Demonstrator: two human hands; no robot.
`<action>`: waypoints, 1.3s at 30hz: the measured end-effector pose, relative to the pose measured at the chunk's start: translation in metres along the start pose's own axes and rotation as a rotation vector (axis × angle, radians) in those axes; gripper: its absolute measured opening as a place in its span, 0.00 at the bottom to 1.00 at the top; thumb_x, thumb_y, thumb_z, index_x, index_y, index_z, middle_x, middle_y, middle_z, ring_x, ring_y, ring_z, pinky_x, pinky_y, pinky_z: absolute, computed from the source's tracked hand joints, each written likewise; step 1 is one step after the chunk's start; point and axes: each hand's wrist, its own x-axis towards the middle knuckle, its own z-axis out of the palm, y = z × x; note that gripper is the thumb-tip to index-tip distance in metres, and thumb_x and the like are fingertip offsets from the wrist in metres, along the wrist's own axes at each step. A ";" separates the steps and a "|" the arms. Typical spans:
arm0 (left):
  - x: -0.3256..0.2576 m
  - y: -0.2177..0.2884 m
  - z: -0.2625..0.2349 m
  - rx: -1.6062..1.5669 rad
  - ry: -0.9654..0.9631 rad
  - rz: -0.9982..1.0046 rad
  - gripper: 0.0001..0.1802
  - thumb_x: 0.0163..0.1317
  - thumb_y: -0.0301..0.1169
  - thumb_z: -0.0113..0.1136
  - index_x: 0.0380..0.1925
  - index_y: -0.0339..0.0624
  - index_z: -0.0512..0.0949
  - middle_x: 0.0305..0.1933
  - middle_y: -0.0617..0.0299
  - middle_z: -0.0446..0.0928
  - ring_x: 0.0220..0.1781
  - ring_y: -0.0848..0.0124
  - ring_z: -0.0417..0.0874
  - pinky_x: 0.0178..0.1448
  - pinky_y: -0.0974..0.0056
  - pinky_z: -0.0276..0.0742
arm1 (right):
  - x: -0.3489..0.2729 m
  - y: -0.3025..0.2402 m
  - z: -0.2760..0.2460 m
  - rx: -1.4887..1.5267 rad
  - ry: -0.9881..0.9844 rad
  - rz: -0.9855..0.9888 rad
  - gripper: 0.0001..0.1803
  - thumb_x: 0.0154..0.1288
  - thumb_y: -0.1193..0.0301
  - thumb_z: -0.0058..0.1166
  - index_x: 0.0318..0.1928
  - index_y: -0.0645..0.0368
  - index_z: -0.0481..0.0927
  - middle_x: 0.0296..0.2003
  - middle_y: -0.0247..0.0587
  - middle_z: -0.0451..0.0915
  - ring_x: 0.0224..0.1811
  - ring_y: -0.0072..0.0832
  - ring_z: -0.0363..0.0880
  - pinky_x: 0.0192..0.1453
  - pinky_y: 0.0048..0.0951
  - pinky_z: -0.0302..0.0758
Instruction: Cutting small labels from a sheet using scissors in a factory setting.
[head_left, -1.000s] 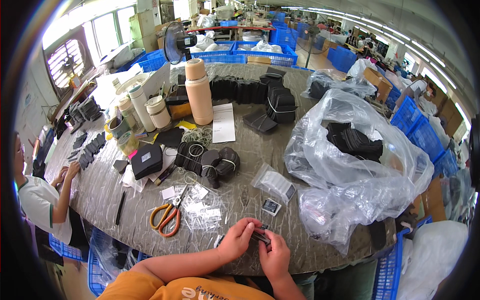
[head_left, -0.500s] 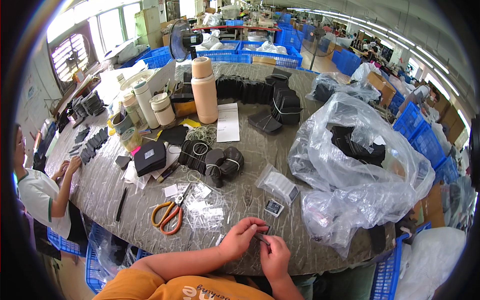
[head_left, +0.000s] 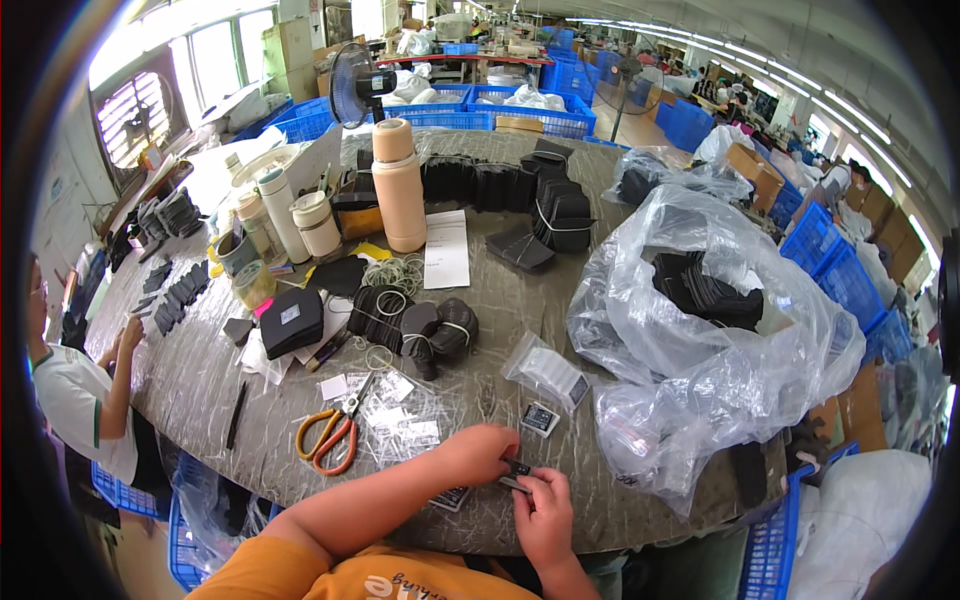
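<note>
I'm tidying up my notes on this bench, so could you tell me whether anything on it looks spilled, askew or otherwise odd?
Nothing looks spilled or damaged. The loose rubber bands lie scattered near the tan cylinder, and the orange-handled scissors lie open beside small clear packets. Both hands, left hand and right hand, pinch a small dark item.

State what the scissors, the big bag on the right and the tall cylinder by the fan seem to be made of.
Scissors: likely metal blades, glossy orange plastic handles. Big bag: thin clear plastic film, crinkled and shiny, dark contents showing through. Tall cylinder: matte tan, perhaps a tape roll or cardboard; unclear.
</note>
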 end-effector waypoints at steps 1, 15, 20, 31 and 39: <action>-0.001 0.002 -0.002 -0.066 -0.058 -0.056 0.12 0.45 0.27 0.65 0.31 0.40 0.75 0.36 0.55 0.77 0.41 0.55 0.77 0.44 0.59 0.73 | 0.000 0.000 0.000 0.001 0.003 0.002 0.10 0.53 0.79 0.57 0.38 0.61 0.77 0.33 0.48 0.77 0.34 0.45 0.77 0.38 0.37 0.75; -0.036 0.009 0.045 -1.021 0.180 0.015 0.20 0.62 0.17 0.40 0.55 0.34 0.63 0.56 0.56 0.68 0.60 0.69 0.69 0.65 0.64 0.61 | 0.000 0.006 0.007 -0.042 -0.040 0.019 0.16 0.52 0.80 0.56 0.44 0.62 0.72 0.36 0.50 0.75 0.36 0.47 0.77 0.38 0.39 0.74; -0.031 0.002 0.050 -1.103 0.253 0.104 0.20 0.64 0.19 0.37 0.57 0.33 0.60 0.59 0.54 0.66 0.62 0.66 0.66 0.67 0.63 0.59 | 0.003 0.013 0.007 -0.022 -0.048 0.023 0.14 0.52 0.81 0.55 0.41 0.63 0.73 0.38 0.51 0.75 0.37 0.48 0.76 0.39 0.40 0.74; -0.033 0.008 0.009 -0.798 0.212 -0.044 0.17 0.62 0.27 0.52 0.50 0.34 0.69 0.48 0.56 0.73 0.51 0.70 0.73 0.57 0.66 0.68 | 0.023 0.011 -0.005 0.119 -0.057 0.230 0.08 0.53 0.80 0.59 0.36 0.65 0.79 0.28 0.43 0.79 0.22 0.25 0.77 0.27 0.26 0.73; -0.012 0.009 0.008 -0.601 0.169 -0.287 0.13 0.54 0.30 0.63 0.37 0.33 0.77 0.28 0.63 0.78 0.30 0.77 0.76 0.35 0.69 0.73 | 0.037 0.029 -0.003 0.524 -0.099 0.513 0.16 0.53 0.81 0.60 0.43 0.68 0.74 0.32 0.37 0.77 0.25 0.15 0.74 0.28 0.17 0.70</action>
